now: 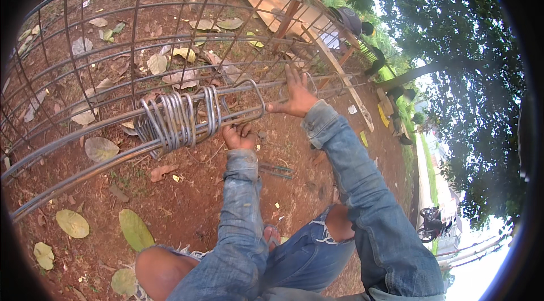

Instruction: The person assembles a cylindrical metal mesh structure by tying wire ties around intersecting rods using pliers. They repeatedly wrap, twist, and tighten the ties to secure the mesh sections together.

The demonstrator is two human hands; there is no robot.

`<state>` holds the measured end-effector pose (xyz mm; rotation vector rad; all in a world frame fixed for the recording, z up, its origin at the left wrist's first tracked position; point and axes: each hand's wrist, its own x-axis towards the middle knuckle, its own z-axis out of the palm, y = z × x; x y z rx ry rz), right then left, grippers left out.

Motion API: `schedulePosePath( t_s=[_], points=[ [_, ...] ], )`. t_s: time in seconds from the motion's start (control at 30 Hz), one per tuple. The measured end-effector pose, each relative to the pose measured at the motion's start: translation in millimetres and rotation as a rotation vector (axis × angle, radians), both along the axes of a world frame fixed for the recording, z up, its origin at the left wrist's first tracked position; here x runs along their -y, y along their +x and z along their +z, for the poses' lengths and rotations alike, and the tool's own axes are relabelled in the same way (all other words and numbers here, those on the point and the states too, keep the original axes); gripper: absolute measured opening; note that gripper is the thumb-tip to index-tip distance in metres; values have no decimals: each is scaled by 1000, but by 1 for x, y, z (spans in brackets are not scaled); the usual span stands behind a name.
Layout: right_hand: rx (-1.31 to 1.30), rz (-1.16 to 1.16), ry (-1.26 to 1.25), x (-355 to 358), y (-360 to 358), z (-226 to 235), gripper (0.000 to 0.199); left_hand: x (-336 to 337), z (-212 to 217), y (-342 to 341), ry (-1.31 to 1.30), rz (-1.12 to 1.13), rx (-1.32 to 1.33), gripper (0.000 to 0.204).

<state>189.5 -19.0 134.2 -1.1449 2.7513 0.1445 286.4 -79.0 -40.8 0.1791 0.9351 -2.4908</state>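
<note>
Head view: my left hand (pixel 239 135) seems to pinch the bunched steel ring ties (pixel 180 117), right hand (pixel 296 96) spread bracing the rebar cage (pixel 113 46); I'd slide rings singly, squarely.

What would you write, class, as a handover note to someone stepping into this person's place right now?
Left hand: closed on the lower long bar beside the bunched grey steel stirrup rings.
Right hand: open, fingers spread, pressed on the upper long bar.
Rusty round rebar cage lies on red soil strewn with dry leaves.
Done: rings threaded on, one pulled apart from the bunch.
Left: the bunched rings are not yet spread along the bars.
</note>
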Motion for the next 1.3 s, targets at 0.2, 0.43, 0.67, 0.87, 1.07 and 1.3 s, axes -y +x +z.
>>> schedulePosePath(
  t_s=[0.2,0.43,0.67,0.87,1.07,1.3],
  points=[
    [29,-48,-4,-2,3,3,138,-6,2,-3,-35,-141,57,16],
    [8,-88,49,1,11,8,137,-10,5,0,-67,-117,30,17],
    [13,-93,52,3,13,9,136,-9,1,-5,-81,-122,86,20],
    [3,-66,38,1,12,8,134,-12,7,-10,-97,-108,158,19],
    [-6,-77,68,2,14,9,135,-15,9,-9,-117,-92,193,28],
    [6,-94,61,1,14,9,136,-23,-1,-12,-97,-86,232,28]
  ],
)
